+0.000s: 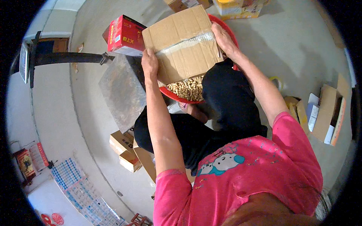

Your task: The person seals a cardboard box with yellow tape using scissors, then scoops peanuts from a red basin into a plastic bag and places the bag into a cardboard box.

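Between my two hands is a cardboard box [181, 63], with a strip of clear tape across the face towards me. My left hand [150, 64] grips its left edge, and my right hand [224, 39] holds its right edge near the far corner. Beneath the box is a red round basin [181, 99] of peanuts in their shells [188, 88]. The box hides most of the basin; peanuts show along its near side. The basin's red rim also shows beyond my right hand.
A red printed carton [125, 35] stands left of the box, by a grey-topped block [121, 90]. Small cartons [124, 144] lie near my left leg. Opened cardboard boxes [325, 113] and a tape roll [276, 82] are on the floor at right. A yellow-and-white box [239, 10] stands at the back.
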{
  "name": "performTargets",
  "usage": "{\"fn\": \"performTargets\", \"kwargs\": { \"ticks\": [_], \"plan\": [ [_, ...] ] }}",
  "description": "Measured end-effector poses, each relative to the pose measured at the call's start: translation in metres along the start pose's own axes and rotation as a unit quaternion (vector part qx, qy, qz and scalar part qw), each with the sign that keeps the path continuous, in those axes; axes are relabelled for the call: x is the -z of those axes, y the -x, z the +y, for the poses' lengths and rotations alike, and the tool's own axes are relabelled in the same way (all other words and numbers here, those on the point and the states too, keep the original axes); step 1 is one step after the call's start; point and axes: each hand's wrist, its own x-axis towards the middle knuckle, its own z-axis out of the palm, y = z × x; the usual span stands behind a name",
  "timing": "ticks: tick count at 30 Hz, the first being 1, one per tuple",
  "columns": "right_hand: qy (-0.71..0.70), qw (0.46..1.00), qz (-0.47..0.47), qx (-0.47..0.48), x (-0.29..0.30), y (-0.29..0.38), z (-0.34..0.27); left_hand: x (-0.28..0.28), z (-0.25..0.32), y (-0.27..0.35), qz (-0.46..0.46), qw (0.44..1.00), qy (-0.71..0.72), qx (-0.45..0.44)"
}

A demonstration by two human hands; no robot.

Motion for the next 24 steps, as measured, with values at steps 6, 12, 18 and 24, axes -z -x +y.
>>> {"fn": "performTargets", "kwargs": {
  "ticks": [6, 12, 18, 24],
  "plan": [
    [0.133, 0.987, -0.034, -0.078, -0.008, 0.001, -0.015, -0.003, 0.025, 0.023, -0.005, 0.999, -0.043, 0.024],
    [0.092, 0.992, -0.062, -0.056, 0.005, -0.004, 0.008, -0.004, 0.02, 0.019, 0.016, 0.998, -0.052, 0.017],
    [-0.12, 0.983, -0.136, -0.043, 0.013, 0.017, 0.005, -0.001, -0.04, -0.003, -0.037, 0.968, 0.235, 0.075],
    [-0.08, 0.982, -0.147, -0.082, 0.039, 0.055, -0.029, 0.0, 0.019, 0.022, -0.107, 0.957, 0.265, 0.05]
  ]
}}
